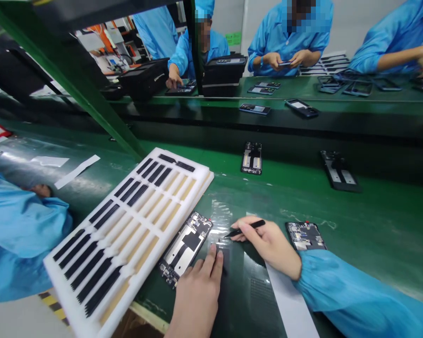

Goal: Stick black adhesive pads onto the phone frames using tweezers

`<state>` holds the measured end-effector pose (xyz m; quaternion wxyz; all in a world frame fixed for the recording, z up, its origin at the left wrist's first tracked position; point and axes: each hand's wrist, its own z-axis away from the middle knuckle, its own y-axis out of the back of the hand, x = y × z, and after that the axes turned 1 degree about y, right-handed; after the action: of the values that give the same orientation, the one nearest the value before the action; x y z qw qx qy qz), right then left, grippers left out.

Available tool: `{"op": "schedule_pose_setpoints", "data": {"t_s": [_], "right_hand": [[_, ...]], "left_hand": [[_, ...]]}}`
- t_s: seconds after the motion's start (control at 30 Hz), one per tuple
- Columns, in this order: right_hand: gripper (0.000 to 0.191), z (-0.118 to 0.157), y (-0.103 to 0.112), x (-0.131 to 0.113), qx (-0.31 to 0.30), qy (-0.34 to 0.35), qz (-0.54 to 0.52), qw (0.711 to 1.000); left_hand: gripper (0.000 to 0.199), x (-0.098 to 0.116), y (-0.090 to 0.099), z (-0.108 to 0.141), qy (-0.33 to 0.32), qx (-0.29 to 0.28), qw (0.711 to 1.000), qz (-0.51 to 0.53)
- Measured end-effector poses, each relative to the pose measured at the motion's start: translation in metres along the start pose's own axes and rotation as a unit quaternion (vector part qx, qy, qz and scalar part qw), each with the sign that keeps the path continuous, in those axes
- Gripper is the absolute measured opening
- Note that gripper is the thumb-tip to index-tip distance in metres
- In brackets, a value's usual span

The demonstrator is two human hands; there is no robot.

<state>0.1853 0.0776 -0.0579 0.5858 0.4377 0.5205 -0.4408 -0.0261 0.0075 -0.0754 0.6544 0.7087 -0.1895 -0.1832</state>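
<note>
My right hand [259,237] is closed around black tweezers [255,225], whose tip points left at the clear film on the green bench, just beyond my left fingertips. My left hand [202,281] lies palm down with its fingers stretched forward, fingertips on the film. Left of it lies an opened phone [187,246] with its circuit board and silver inside showing. Beside that phone, a white foam tray [127,225] holds rows of black strips. Another opened phone [306,235] sits partly behind my right sleeve, and a white paper strip [291,300] runs below my right wrist.
Two more opened phones, one ahead [252,158] and one farther right [340,171], lie on the bench. A green post [70,84] slants across the left. A raised shelf [211,112] with phones crosses ahead; people in blue work behind it. A blue sleeve [21,225] is at left.
</note>
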Motion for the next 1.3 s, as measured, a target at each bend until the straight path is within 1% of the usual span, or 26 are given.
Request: {"op": "schedule_pose_setpoints", "data": {"t_s": [0.07,0.1,0.13,0.17,0.2,0.23,0.27,0.3,0.33,0.37,0.4,0.43,0.5,0.63,0.8,0.97,1.13,1.2,1.3], "right_hand": [[0.041,0.003,0.009,-0.017,0.020,0.008,-0.019,1.000],[0.039,0.006,0.013,-0.025,0.024,0.014,-0.024,0.999],[0.037,0.009,0.017,-0.032,0.024,0.021,-0.031,0.999],[0.035,0.013,0.021,-0.039,0.022,0.029,-0.040,0.999],[0.033,0.018,0.023,-0.044,0.019,0.034,-0.050,0.998],[0.031,0.022,0.024,-0.047,0.015,0.037,-0.061,0.997],[0.030,0.026,0.025,-0.050,0.012,0.036,-0.069,0.997],[0.030,0.030,0.025,-0.051,0.010,0.033,-0.076,0.997],[0.030,0.034,0.024,-0.052,0.007,0.028,-0.080,0.996],[0.029,0.037,0.024,-0.052,0.002,0.022,-0.085,0.996],[0.029,0.039,0.023,-0.052,-0.004,0.016,-0.090,0.996],[0.029,0.041,0.023,-0.052,-0.011,0.008,-0.095,0.995],[0.030,0.044,0.023,-0.052,-0.023,-0.010,-0.097,0.995],[0.033,0.046,0.023,-0.051,-0.027,-0.020,-0.083,0.996],[0.032,0.046,0.022,-0.050,-0.030,-0.007,-0.076,0.997],[0.032,0.045,0.024,-0.050,-0.026,0.006,-0.032,0.999],[0.032,0.047,0.023,-0.049,0.001,0.020,-0.003,1.000],[0.031,0.048,0.021,-0.049,0.006,0.041,0.019,0.999],[0.028,0.052,0.022,-0.050,0.011,0.105,0.101,0.989]], "left_hand": [[0.050,0.002,0.008,-0.003,0.043,0.041,0.991,0.116],[0.044,0.005,0.014,-0.005,0.079,0.057,0.975,0.201],[0.038,0.008,0.021,-0.007,0.118,0.063,0.944,0.301],[0.033,0.013,0.029,-0.010,0.164,0.053,0.897,0.408],[0.031,0.017,0.038,-0.012,0.210,0.026,0.834,0.509],[0.033,0.022,0.046,-0.015,0.240,-0.009,0.762,0.601],[0.035,0.026,0.053,-0.017,0.259,-0.037,0.687,0.677],[0.036,0.030,0.059,-0.020,0.264,-0.056,0.619,0.738],[0.036,0.033,0.064,-0.022,0.258,-0.065,0.561,0.784],[0.035,0.035,0.068,-0.024,0.248,-0.067,0.518,0.816],[0.034,0.037,0.071,-0.025,0.237,-0.065,0.489,0.837],[0.033,0.038,0.072,-0.026,0.228,-0.064,0.470,0.850],[0.032,0.039,0.073,-0.027,0.217,-0.069,0.452,0.862],[0.032,0.040,0.072,-0.027,0.211,-0.073,0.437,0.871],[0.034,0.042,0.073,-0.027,0.213,-0.072,0.437,0.871],[0.034,0.043,0.071,-0.026,0.216,-0.065,0.432,0.873],[0.034,0.044,0.070,-0.027,0.222,-0.059,0.422,0.877],[0.033,0.045,0.070,-0.029,0.221,-0.059,0.423,0.877],[0.035,0.046,0.067,-0.030,0.232,-0.038,0.420,0.876]]}}
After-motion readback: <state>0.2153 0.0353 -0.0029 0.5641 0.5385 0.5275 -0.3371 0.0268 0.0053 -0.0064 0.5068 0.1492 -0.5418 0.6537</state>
